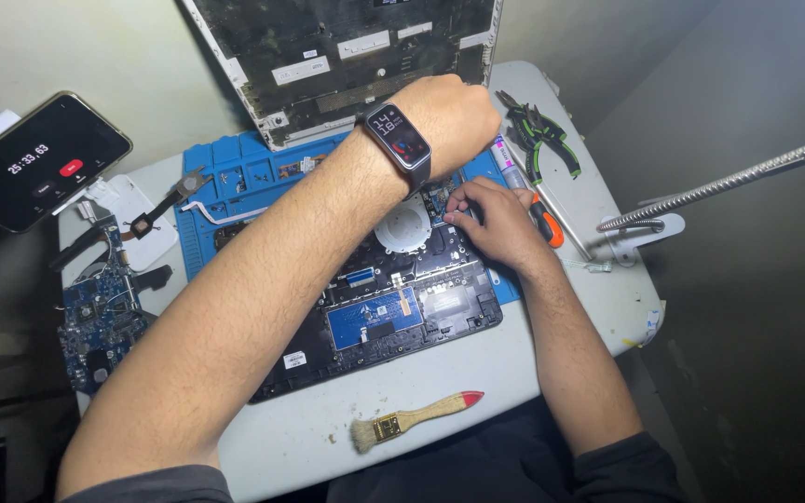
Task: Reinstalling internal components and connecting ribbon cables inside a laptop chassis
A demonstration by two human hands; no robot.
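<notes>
Nearest the person, by the front edge of the white worktop (pixel 552 363), lies a paintbrush (pixel 412 419) with a wooden handle and red tip. Behind it sits an opened laptop base (pixel 393 307), its insides exposed, with a blue board showing near the middle and a round white fan (pixel 401 224) farther back. The right hand (pixel 496 224) rests on the base's right far part, fingers curled and pinching at a small part just beside the fan; what they grip is too small to tell. The left hand (pixel 449 116), with a smartwatch (pixel 401 135) on its wrist, reaches farther back, closed into a loose fist on the tilted laptop lid (pixel 347 47). A blue mat (pixel 235 177) lies under the base. By the left edge lies a blue circuit board (pixel 100 321); green pliers (pixel 538 135) lie at the far right corner.
</notes>
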